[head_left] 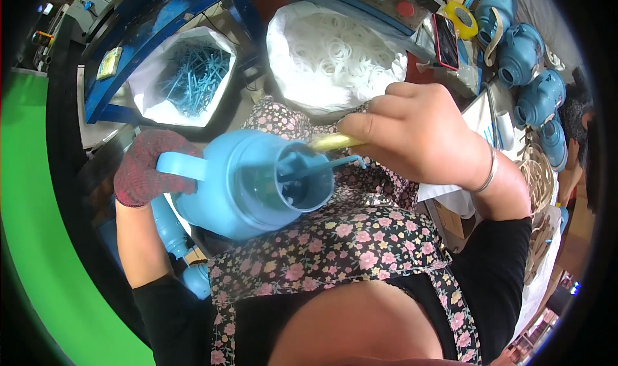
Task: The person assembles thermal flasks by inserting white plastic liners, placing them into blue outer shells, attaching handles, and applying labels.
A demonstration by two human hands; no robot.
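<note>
Hands meet over the lap, one on each side of a blue plastic jug (238, 186) held above a floral apron (347, 244). The left hand (151, 168), in a dark red knitted glove, is clenched around the jug's handle, forearm rising from the lower left with the elbow bent. The right hand (415, 134) is bare, a silver bangle (488, 173) on its wrist; it comes in from the right, fingers curled tight around a yellow-handled tool (335, 142) whose tip points into the jug's open mouth. A blue rod-like part (322, 168) lies across that mouth; whether the tool touches it cannot be made out, and the tool's working end is hidden by the rim. The jug tilts with its mouth toward the camera, its lower body hidden behind the apron's edge.

Beyond the knees sit two white bags: the left bag (145, 89) holds thin blue sticks (193, 76), the right bag (290, 63) a heap of white rings (335, 57). At the upper right, a row of finished blue jugs (534, 76) lies on a worktop (479, 112), partly cut off by the picture's dark rim. A phone in a red case (445, 41) leans beside them, and a yellow tape roll (462, 18) sits just behind it. More blue pieces (168, 227) below the left forearm are too shadowed to identify.
</note>
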